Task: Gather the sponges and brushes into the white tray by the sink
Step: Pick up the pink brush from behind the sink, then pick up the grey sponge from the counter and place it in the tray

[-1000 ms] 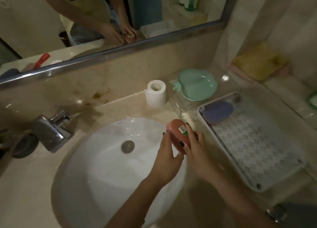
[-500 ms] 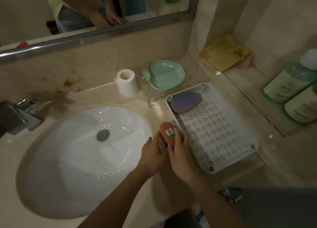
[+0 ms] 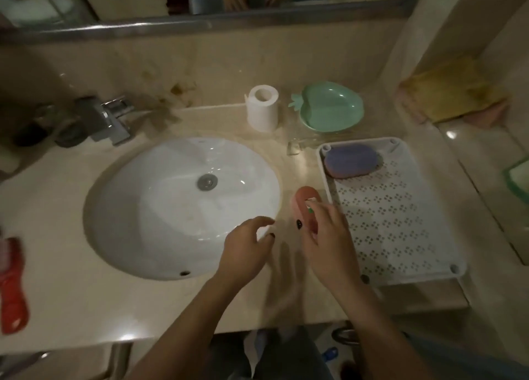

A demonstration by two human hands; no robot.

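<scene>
My right hand (image 3: 329, 236) grips a small pink brush (image 3: 305, 205) with a barcode sticker, held just left of the white perforated tray (image 3: 400, 216), over the counter between sink and tray. My left hand (image 3: 247, 248) hovers beside it over the sink's right rim, fingers loosely curled and holding nothing. A purple sponge (image 3: 350, 161) lies in the tray's far left corner. At the far left counter edge lies a red-handled brush (image 3: 11, 288). Yellow and pink sponges (image 3: 455, 93) are stacked on the ledge at the back right.
A white oval sink (image 3: 160, 236) fills the counter's middle, with a chrome tap (image 3: 106, 119) at its back left. A toilet roll (image 3: 262, 107) and a green fruit-shaped dish (image 3: 332, 106) stand behind the tray. A green-edged item (image 3: 519, 179) shows at the right edge.
My left hand has let go of the pink brush and drawn away to the left; only my right hand holds it now. The view has swung left, revealing the red-handled brush.
</scene>
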